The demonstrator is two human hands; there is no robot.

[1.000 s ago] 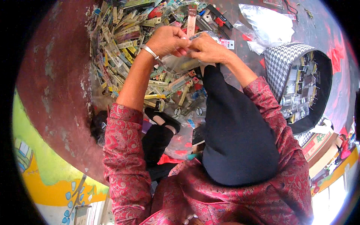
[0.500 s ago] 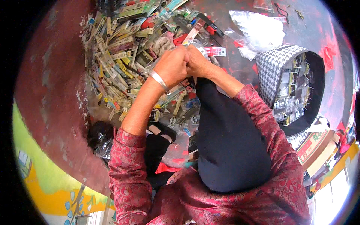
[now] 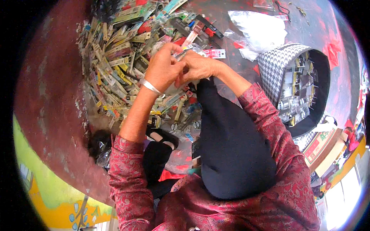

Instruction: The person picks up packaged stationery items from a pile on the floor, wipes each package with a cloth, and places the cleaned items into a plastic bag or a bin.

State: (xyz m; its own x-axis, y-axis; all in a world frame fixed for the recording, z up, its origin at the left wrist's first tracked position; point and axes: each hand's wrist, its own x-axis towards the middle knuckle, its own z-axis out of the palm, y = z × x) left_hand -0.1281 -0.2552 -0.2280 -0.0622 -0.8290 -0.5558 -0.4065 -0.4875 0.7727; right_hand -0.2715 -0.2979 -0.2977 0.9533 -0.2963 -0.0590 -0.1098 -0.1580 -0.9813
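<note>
Moved: your hands have come closer and lower over the pile of packets (image 3: 115, 65)
Grip: left hand (image 3: 163, 69) and right hand (image 3: 198, 68) pinch one small clear packet (image 3: 180, 54) between them, fingertips closed on it
Risk: it may slip into the pile; thin, slick plastic
Container: checked basket (image 3: 275, 63) holds upright packets; clear bag (image 3: 258, 27) looks empty

Houndstooth bag (image 3: 274, 66) — red paisley sleeves (image 3: 127, 181).
</note>
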